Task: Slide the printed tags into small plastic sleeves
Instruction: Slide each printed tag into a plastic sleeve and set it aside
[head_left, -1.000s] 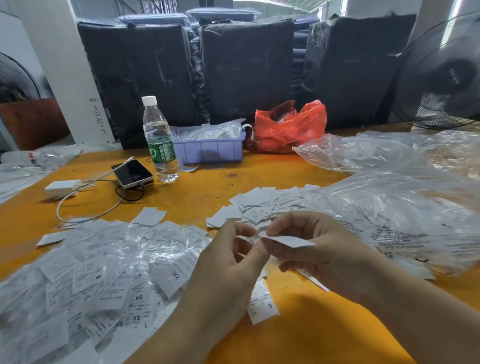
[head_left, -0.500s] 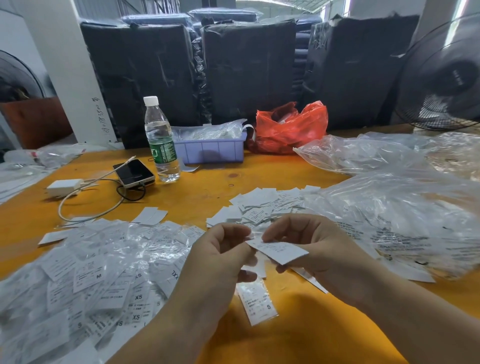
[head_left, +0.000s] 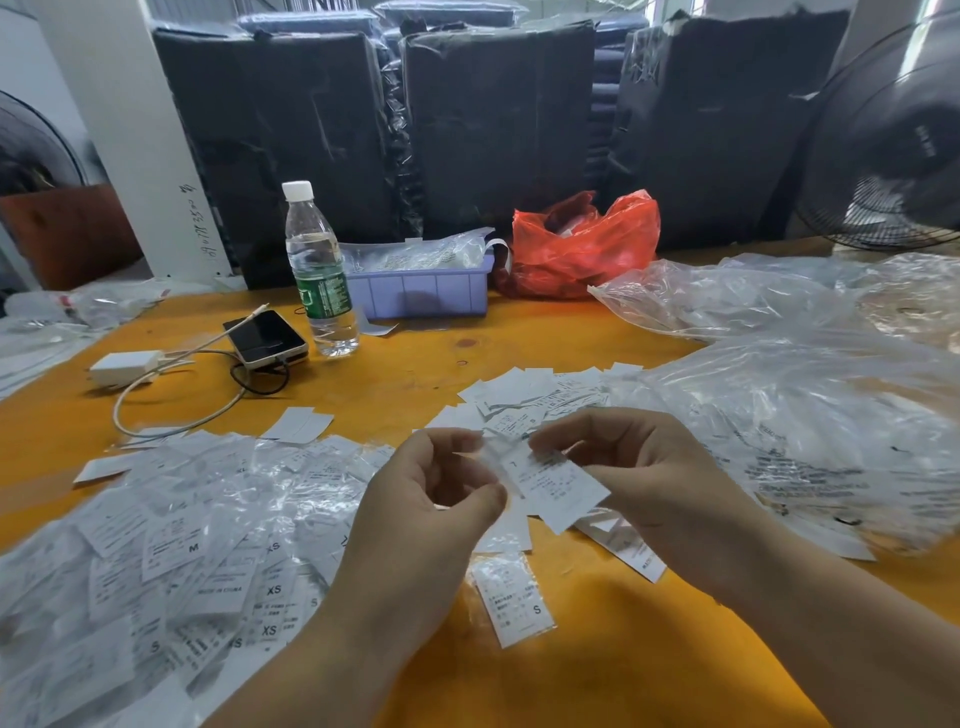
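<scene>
Here, at the centre of the frame, the right hand (head_left: 644, 483) pinches a printed tag (head_left: 558, 486) by its upper edge, while the left hand (head_left: 431, 499) pinches a clear sleeve (head_left: 496, 449) (blurred, hard to outline) at the tag's left end. Sleeved tags (head_left: 171, 551) heap at lower left on the orange table (head_left: 597, 670).
</scene>
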